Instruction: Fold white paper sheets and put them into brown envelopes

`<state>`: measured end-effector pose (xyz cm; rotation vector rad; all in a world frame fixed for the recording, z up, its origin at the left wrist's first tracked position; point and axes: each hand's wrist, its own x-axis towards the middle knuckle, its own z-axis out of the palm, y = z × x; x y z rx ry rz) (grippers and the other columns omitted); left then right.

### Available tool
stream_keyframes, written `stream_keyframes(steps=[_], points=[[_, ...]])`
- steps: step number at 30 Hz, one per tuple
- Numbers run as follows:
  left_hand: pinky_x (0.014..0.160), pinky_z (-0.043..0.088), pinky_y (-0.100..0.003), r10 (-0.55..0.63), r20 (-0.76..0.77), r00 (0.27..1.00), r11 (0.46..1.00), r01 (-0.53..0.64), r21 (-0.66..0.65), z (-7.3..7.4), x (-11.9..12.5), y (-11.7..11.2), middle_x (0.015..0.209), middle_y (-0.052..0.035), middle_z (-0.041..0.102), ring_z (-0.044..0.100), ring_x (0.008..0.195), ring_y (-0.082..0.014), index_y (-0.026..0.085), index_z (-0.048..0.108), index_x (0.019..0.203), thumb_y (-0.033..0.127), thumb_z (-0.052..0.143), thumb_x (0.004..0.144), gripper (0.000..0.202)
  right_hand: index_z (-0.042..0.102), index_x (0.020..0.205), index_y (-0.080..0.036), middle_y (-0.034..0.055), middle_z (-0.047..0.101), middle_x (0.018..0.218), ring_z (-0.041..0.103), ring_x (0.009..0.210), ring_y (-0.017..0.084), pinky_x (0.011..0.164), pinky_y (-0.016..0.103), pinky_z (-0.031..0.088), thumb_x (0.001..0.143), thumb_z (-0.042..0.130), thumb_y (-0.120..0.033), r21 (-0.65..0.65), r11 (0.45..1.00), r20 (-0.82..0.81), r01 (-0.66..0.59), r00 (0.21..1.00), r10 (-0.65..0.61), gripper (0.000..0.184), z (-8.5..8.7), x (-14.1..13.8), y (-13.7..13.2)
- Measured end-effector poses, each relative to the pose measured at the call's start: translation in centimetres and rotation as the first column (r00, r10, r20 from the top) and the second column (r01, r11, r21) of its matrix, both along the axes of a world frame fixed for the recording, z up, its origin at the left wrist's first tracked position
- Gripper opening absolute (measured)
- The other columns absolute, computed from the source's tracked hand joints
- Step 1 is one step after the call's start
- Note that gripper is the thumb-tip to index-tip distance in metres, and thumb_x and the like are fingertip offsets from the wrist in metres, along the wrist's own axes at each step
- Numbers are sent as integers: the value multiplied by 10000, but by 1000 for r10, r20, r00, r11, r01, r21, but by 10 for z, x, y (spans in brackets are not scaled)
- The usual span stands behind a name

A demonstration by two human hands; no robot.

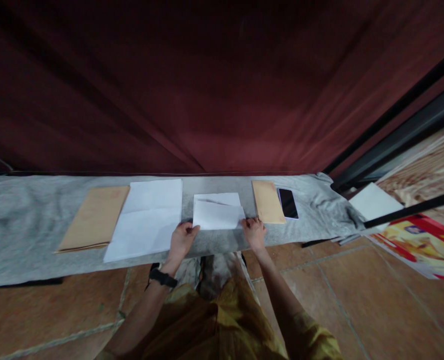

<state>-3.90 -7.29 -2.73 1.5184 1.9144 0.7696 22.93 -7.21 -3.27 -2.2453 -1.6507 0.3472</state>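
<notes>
A folded sheet of white paper [218, 216] lies in front of me on the grey cloth, its upper flap a little raised. My left hand [183, 237] pinches its lower left corner between thumb and fingers. At the lower right corner, my right hand [254, 231] grips the same paper, fingers closed on the edge. Left of it rests a stack of larger white sheets [150, 215] with a crease across the middle. Just beyond my right fingers lies a small brown envelope [268, 202].
Larger brown envelopes [96, 216] lie at the left, and a dark-screened phone [288, 203] at the right. The grey cloth [22, 225] covers a narrow table against a dark red curtain [222, 100]. A printed carton [424, 245] stands low at the right.
</notes>
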Motion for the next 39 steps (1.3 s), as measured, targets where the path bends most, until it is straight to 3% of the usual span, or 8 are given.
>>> stream_keyframes(steps=[4, 9, 14, 20, 31, 39], points=[[679, 435, -289, 2, -39, 999, 999, -1, 41, -2, 3, 3, 683, -3, 564, 559, 680, -174, 233, 538, 590, 401, 599, 782, 262, 747, 920, -222, 88, 702, 1104, 581, 1112, 256, 874, 333, 394, 993, 517, -411, -53, 999, -39, 7, 999, -9, 307, 2, 3, 1], [759, 462, -291, 46, -36, 998, 992, -41, 120, -6, 4, -2, 760, -16, 576, 586, 767, -182, 240, 467, 567, 367, 599, 779, 281, 737, 908, -220, 67, 705, 1104, 570, 1133, 256, 921, 350, 376, 983, 531, -451, -6, 1000, -138, -9, 990, 8, 318, -2, 7, -6], [751, 465, -291, 26, -78, 997, 1000, -25, 17, -1, 5, 0, 742, -19, 600, 602, 752, -187, 232, 550, 619, 376, 601, 801, 238, 746, 993, -230, 50, 701, 1157, 557, 1150, 241, 923, 343, 371, 959, 569, -426, 55, 997, -177, -63, 982, 71, 266, -5, 11, -13], [692, 442, -281, -3, -118, 993, 986, -17, -165, 7, 4, 5, 723, -30, 663, 642, 753, -198, 216, 626, 682, 387, 585, 842, 238, 752, 964, -224, 70, 707, 1125, 571, 1115, 252, 872, 335, 380, 983, 550, -416, 33, 999, -70, -38, 997, 40, 280, -2, 5, -6], [603, 427, -255, -22, -114, 993, 967, -7, -255, 17, 5, 16, 619, -16, 674, 683, 701, -193, 210, 670, 749, 399, 543, 895, 270, 740, 972, -200, 120, 724, 1122, 598, 1144, 280, 893, 351, 370, 1017, 517, -446, -36, 999, 105, -31, 994, 35, 335, 4, -4, 8], [626, 423, -261, 7, -164, 986, 964, -50, -261, 14, 10, 19, 648, -33, 689, 689, 709, -195, 195, 696, 861, 403, 526, 930, 277, 725, 1010, -179, 145, 739, 1098, 656, 1108, 274, 895, 341, 369, 1051, 422, -454, -33, 999, 70, 30, 997, -27, 411, 10, -12, 12]])
